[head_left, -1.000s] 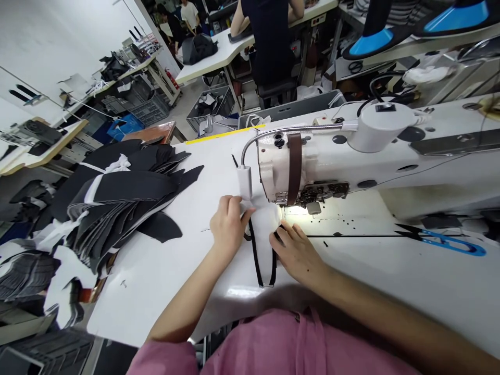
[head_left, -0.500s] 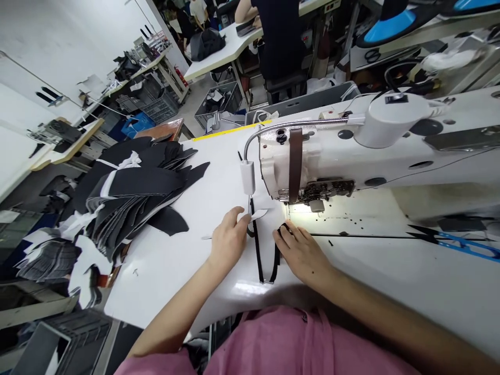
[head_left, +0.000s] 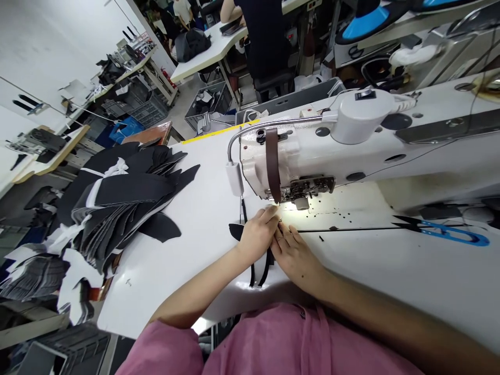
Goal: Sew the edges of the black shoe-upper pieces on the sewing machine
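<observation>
Just in front of the sewing machine's [head_left: 289,156] lit needle area, my two hands meet with fingertips nearly touching. My left hand [head_left: 258,237] is closed in a pinch on a small fabric piece [head_left: 236,231], whose black end sticks out to the left. My right hand [head_left: 295,255] has its fingers bent and pressed on a narrow black strip [head_left: 269,263]. The strip runs from under the hands toward me and loops back near the table's front edge. What lies right between the fingertips is hidden.
Stacks of cut black pieces [head_left: 133,187] tied with white strips lie to the left on the white table [head_left: 211,182]. Blue-handled thread snips [head_left: 449,232] lie at the right. A lamp [head_left: 235,178] hangs left of the machine head. A person [head_left: 265,36] sits at a table beyond.
My left hand has moved right to join my right hand by the needle, taking the small fabric piece along. My right hand stays about in place; the view has shifted slightly.
</observation>
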`<act>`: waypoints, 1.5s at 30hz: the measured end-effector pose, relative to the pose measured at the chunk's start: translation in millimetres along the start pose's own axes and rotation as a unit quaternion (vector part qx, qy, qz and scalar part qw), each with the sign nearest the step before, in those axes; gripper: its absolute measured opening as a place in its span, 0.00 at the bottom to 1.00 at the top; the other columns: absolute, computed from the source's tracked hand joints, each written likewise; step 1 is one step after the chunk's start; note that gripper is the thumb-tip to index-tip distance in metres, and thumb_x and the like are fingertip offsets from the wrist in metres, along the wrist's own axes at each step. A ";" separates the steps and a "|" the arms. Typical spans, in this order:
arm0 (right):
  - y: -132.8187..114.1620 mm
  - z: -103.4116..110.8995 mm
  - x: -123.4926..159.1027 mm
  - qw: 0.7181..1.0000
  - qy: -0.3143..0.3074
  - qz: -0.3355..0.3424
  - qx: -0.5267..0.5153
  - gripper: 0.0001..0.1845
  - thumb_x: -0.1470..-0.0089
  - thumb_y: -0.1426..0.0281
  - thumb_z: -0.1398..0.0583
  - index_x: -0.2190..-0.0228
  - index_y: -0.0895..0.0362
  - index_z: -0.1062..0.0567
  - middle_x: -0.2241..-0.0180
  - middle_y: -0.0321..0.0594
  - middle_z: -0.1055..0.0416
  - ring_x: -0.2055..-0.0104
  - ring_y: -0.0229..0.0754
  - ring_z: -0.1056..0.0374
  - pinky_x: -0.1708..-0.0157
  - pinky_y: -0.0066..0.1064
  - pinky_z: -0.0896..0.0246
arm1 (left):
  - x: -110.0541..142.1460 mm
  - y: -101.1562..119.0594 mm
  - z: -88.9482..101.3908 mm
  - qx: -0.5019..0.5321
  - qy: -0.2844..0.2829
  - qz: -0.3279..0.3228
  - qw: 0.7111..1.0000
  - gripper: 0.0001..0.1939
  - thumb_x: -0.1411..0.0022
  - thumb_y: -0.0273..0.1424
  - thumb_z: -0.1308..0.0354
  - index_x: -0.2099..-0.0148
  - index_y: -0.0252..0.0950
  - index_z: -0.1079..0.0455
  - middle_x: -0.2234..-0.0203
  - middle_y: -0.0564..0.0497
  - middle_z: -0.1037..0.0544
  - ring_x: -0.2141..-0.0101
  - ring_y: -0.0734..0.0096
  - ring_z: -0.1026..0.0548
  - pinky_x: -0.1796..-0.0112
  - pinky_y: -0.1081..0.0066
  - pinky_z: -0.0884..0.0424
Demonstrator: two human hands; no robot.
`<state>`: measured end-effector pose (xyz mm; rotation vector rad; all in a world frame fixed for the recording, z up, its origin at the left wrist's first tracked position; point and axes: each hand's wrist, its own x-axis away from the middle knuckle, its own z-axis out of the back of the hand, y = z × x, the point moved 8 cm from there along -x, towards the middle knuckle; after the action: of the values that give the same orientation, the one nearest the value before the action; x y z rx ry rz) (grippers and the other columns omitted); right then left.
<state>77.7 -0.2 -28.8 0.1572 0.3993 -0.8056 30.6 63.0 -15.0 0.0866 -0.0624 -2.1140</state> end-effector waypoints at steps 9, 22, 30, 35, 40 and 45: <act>-2.5 2.3 3.7 1.000 0.013 0.018 -0.006 0.19 0.47 0.80 0.49 0.55 0.76 0.29 0.53 0.66 0.32 0.45 0.60 0.39 0.46 0.50 0.45 | 4.4 3.2 -14.1 0.008 -0.045 0.023 0.999 0.16 0.33 0.24 0.57 0.47 0.28 0.36 0.44 0.39 0.34 0.50 0.63 0.31 0.51 0.65 0.30; -0.1 1.2 4.1 0.999 0.007 0.013 -0.039 0.21 0.48 0.80 0.49 0.54 0.77 0.29 0.53 0.67 0.33 0.44 0.59 0.41 0.45 0.51 0.47 | -1.3 5.4 -7.8 -0.053 -0.063 0.092 0.992 0.19 0.35 0.23 0.55 0.43 0.31 0.39 0.43 0.41 0.35 0.52 0.61 0.32 0.59 0.66 0.26; 5.5 1.5 4.0 0.998 -0.002 0.003 -0.060 0.20 0.47 0.79 0.49 0.53 0.71 0.29 0.51 0.61 0.33 0.43 0.59 0.43 0.46 0.52 0.46 | -8.2 3.0 -9.7 -0.074 -0.115 0.097 0.986 0.16 0.35 0.24 0.55 0.46 0.32 0.37 0.46 0.43 0.35 0.57 0.61 0.32 0.68 0.69 0.27; 22.5 -5.2 -3.1 0.992 -0.041 -0.026 -0.116 0.19 0.43 0.75 0.48 0.50 0.64 0.31 0.46 0.55 0.37 0.40 0.55 0.48 0.43 0.56 0.53 | -17.7 -3.2 -3.3 -0.070 -0.116 0.099 0.986 0.13 0.35 0.23 0.56 0.52 0.35 0.34 0.52 0.45 0.31 0.60 0.62 0.32 0.69 0.69 0.28; 35.0 -6.4 -14.8 0.985 -0.066 -0.037 -0.158 0.23 0.42 0.69 0.46 0.47 0.64 0.35 0.45 0.54 0.39 0.41 0.53 0.48 0.41 0.54 0.55 | -18.0 -3.9 10.4 -0.060 -0.101 0.115 0.986 0.11 0.37 0.21 0.54 0.58 0.34 0.32 0.58 0.44 0.30 0.59 0.62 0.32 0.72 0.70 0.30; 40.7 -9.5 -16.8 0.978 -0.084 -0.039 -0.185 0.24 0.44 0.68 0.44 0.47 0.64 0.36 0.46 0.54 0.39 0.41 0.52 0.48 0.40 0.52 0.56 | -15.1 -3.0 9.2 -0.041 -0.117 0.101 0.987 0.11 0.39 0.20 0.54 0.58 0.34 0.33 0.62 0.45 0.29 0.62 0.63 0.30 0.71 0.69 0.31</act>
<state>94.1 41.7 -31.3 -0.2740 0.3908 -0.8004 35.1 77.5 -5.5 -0.2091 -0.1175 -1.9132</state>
